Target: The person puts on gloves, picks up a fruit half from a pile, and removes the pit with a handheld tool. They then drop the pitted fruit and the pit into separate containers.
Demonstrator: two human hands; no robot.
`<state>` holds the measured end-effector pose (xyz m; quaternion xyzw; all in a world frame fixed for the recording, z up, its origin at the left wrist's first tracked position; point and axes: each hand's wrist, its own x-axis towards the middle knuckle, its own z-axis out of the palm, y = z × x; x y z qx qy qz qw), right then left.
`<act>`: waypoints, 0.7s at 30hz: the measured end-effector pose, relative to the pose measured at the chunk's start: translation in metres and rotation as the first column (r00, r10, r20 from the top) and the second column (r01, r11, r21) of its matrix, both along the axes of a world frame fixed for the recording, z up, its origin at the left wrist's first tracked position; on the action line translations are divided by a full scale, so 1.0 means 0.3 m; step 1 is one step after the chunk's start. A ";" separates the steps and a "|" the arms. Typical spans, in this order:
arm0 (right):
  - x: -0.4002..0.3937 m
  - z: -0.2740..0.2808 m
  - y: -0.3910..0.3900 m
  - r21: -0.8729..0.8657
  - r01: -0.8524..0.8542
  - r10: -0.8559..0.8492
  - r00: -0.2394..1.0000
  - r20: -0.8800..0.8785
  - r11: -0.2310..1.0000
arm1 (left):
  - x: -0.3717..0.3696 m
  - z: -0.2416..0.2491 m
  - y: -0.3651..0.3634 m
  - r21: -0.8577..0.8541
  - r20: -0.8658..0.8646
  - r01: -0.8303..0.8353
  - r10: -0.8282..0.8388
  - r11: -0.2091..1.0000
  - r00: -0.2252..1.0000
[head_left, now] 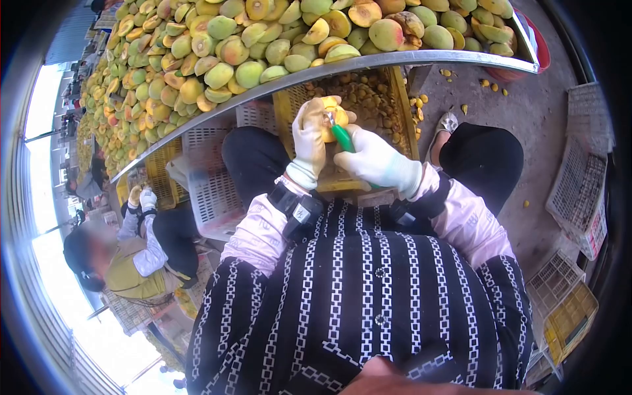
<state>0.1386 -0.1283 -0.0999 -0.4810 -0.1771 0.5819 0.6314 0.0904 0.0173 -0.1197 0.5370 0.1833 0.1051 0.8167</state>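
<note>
A round, halved yellow peach [331,118] is cupped in the white-gloved left hand [308,141]; a green-handled pitting tool [343,138] is gripped by the white-gloved right hand [375,161] against it.

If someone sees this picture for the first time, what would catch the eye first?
Probably the long tray across the top, heaped with green-yellow peaches. Just below it, at the centre, the gloved left hand holds a yellow peach half while the right hand works it with a green-handled tool. At lower left sits another person.
</note>
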 end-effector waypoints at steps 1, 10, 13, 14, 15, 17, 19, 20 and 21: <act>-0.024 -0.042 0.017 -0.038 0.122 -0.105 0.946 0.308 0.992 | 0.002 -0.004 -0.007 -0.051 -0.030 -0.006 0.005 0.999 1.000; 0.009 0.034 -0.029 0.037 0.018 -0.014 0.993 -0.121 0.999 | 0.012 0.003 -0.014 0.060 -0.049 0.043 -0.040 0.997 0.998; 0.008 0.017 -0.026 0.094 0.092 -0.072 0.978 -0.198 0.991 | 0.036 -0.003 -0.052 0.076 -0.020 -0.118 0.120 0.990 0.993; 0.011 0.014 -0.030 0.112 0.118 -0.088 0.966 -0.245 0.987 | 0.044 -0.006 -0.054 0.008 -0.048 -0.104 0.104 0.995 0.993; 0.009 0.010 -0.035 0.111 0.121 -0.091 0.965 -0.245 0.986 | 0.049 -0.006 -0.058 -0.061 -0.074 -0.093 0.088 0.994 0.993; 0.013 0.005 -0.039 0.134 0.124 -0.077 0.948 -0.310 0.983 | 0.057 0.000 -0.060 -0.086 -0.082 -0.070 0.063 0.994 0.995; -0.007 0.014 -0.037 0.155 0.166 -0.090 0.910 -0.404 0.974 | 0.058 -0.008 -0.066 0.022 -0.013 -0.104 0.105 0.994 0.994; -0.017 0.017 -0.035 0.171 0.209 -0.100 0.863 -0.495 0.963 | 0.062 -0.010 -0.068 0.026 -0.015 -0.105 0.105 0.994 0.994; -0.022 0.017 -0.034 0.174 0.210 -0.099 0.863 -0.496 0.962 | 0.071 -0.010 -0.072 0.010 -0.017 -0.111 0.111 0.994 0.994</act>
